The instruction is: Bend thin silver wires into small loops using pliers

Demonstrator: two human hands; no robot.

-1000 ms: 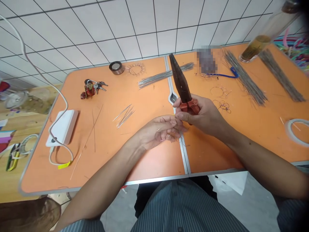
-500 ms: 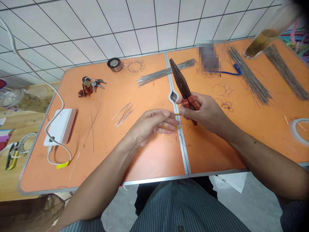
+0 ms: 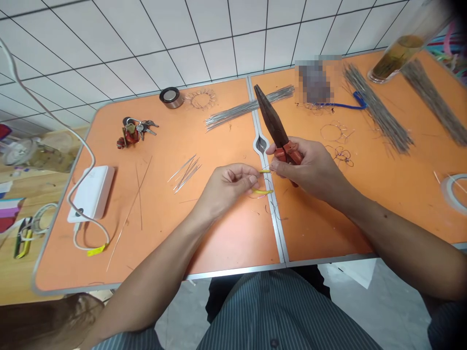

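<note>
My left hand (image 3: 233,187) is closed, thumb against fingers, around a thin yellow wire-like piece (image 3: 263,191). Two yellow ends stick out to the right of the fingertips, one above the other; the middle is hidden in the hand. My right hand (image 3: 310,165) grips long-nose pliers (image 3: 272,116) with red handles and dark, rusty jaws that point up and away from me. The right thumb and fingertip are at the tip of the upper yellow end. Fine loose wires (image 3: 270,206) lie just below, along the table's seam.
On the orange table (image 3: 226,243) are a bundle of silver wires (image 3: 248,108), short wire pieces (image 3: 188,172), keys (image 3: 140,129), a tape roll (image 3: 171,97), and a white power bank (image 3: 93,192) with a cable. Rightward lie wire bundles (image 3: 377,109), a glass of tea (image 3: 396,58) and a white ring-shaped roll (image 3: 447,192).
My left fingers have curled in and turned over, so more of both yellow ends shows. The right hand and pliers have hardly moved; the view has shifted slightly.
</note>
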